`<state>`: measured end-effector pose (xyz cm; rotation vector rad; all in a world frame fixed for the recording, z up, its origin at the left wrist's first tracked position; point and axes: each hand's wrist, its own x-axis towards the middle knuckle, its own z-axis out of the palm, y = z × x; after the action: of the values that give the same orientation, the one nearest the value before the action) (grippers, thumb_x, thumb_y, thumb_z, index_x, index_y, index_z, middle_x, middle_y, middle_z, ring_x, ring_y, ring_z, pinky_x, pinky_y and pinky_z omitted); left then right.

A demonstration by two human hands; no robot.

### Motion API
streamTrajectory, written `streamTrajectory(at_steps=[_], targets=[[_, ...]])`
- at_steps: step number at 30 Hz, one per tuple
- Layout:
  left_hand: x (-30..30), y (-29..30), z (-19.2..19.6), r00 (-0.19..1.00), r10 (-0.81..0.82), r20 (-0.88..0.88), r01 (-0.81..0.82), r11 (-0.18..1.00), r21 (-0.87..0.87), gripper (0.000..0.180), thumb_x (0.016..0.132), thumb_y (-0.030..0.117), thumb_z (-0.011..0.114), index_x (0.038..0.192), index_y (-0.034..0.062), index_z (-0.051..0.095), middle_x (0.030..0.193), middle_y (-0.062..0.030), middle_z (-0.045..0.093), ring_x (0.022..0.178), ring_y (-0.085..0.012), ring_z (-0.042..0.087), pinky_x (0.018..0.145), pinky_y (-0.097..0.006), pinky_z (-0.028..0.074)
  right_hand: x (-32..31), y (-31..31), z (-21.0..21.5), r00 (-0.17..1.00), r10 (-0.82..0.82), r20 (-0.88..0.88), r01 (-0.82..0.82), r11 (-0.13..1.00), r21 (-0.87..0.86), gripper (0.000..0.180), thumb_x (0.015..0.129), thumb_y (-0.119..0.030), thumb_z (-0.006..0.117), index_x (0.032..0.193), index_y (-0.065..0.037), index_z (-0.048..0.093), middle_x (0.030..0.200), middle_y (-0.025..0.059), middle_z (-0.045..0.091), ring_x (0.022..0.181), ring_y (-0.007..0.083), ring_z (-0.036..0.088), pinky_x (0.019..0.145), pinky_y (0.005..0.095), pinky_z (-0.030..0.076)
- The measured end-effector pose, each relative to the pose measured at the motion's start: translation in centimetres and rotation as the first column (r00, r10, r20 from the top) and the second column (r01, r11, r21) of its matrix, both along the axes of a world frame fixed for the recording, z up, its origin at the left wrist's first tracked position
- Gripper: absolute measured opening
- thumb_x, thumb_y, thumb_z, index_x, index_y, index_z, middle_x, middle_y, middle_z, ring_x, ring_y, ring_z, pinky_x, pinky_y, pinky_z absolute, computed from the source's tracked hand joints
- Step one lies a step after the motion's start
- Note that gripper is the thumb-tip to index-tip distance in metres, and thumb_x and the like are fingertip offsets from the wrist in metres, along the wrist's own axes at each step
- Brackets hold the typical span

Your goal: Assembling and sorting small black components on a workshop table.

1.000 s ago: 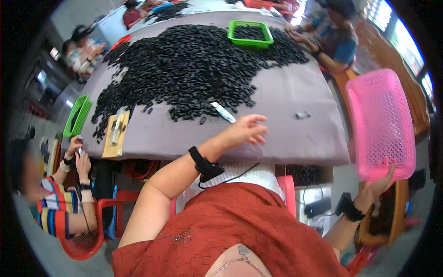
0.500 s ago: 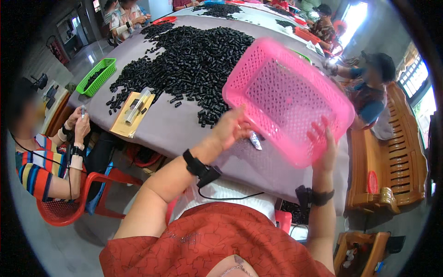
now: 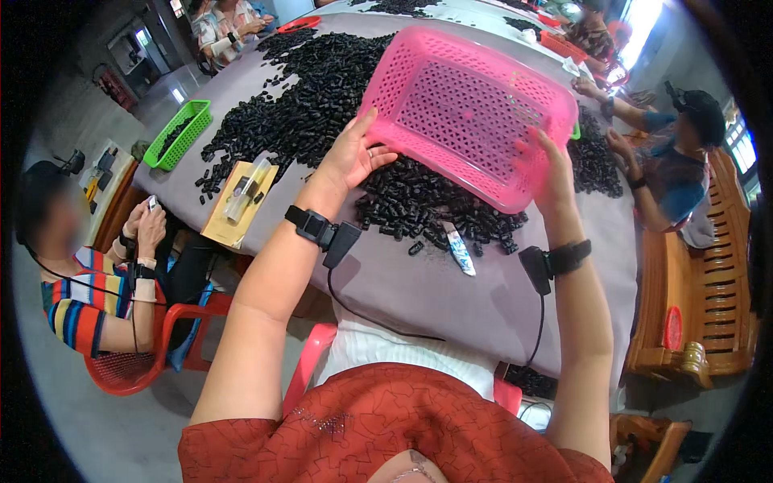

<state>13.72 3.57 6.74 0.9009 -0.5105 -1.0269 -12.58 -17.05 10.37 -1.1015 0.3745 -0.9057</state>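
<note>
An empty pink plastic basket (image 3: 475, 121) with a lattice of small holes is held up above the table, tilted, its inside showing. My left hand (image 3: 358, 157) has its thumb at the basket's left corner, the other fingers curled below the rim. At the right end, my right hand (image 3: 554, 173) holds the basket's side, its fingertips blurred. Below the basket spreads a heap of short black cylindrical pieces (image 3: 435, 201). A slim tool with a blue-and-white handle (image 3: 459, 248) lies on the cloth in front of those pieces.
A green basket (image 3: 179, 135) with black pieces stands at the table's left edge. A yellow board (image 3: 229, 209) carries a clear tube. One person (image 3: 97, 282) sits at left, another (image 3: 676, 153) at right by a wooden bench (image 3: 700, 298); more people are farther back.
The pink basket has moved left and away from me, up over the heap, with both hands on it. More black pieces and the blue-and-white tool now show in front of it.
</note>
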Motion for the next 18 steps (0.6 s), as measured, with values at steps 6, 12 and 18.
streamTrajectory(at_steps=[6, 12, 18], targets=[[0.8, 2.9, -3.3, 0.95, 0.026, -0.31, -0.002, 0.997, 0.079, 0.022, 0.09, 0.017, 0.059, 0.104, 0.0003, 0.058, 0.093, -0.0118, 0.067, 0.074, -0.0219, 0.068, 0.062, -0.028, 0.061, 3.2, -0.7, -2.1, 0.962, 0.269, 0.052, -0.27, 0.963, 0.02, 0.054, 0.095, -0.045, 0.049, 0.132, -0.006, 0.045, 0.126, 0.008, 0.053, 0.11, 0.0226, 0.052, 0.092, 0.0428, 0.042], [0.0, 3.6, -2.8, 0.879, 0.315, -0.357, -0.306, 0.948, 0.085, 0.016, 0.089, 0.012, 0.059, 0.099, 0.0, 0.057, 0.09, -0.0134, 0.065, 0.08, -0.0249, 0.067, 0.067, -0.033, 0.062, 5.3, -4.2, -7.2, 0.777, -0.314, -0.546, -0.033, 0.845, -0.534, 0.06, 0.093, -0.053, 0.046, 0.119, -0.002, 0.062, 0.12, 0.0127, 0.062, 0.109, 0.0253, 0.058, 0.096, 0.0377, 0.04], [-2.1, 3.9, -3.4, 0.752, 0.493, -0.438, -0.494, 0.861, 0.121, 0.021, 0.092, 0.014, 0.057, 0.104, -0.0027, 0.051, 0.091, -0.0173, 0.064, 0.083, -0.0308, 0.067, 0.071, -0.036, 0.062, 8.0, -2.1, -8.1, 0.655, -0.556, -0.511, -0.268, 0.461, -0.846, 0.072, 0.08, -0.064, 0.056, 0.127, -0.01, 0.057, 0.133, 0.0164, 0.052, 0.118, 0.0401, 0.049, 0.099, 0.0472, 0.041]])
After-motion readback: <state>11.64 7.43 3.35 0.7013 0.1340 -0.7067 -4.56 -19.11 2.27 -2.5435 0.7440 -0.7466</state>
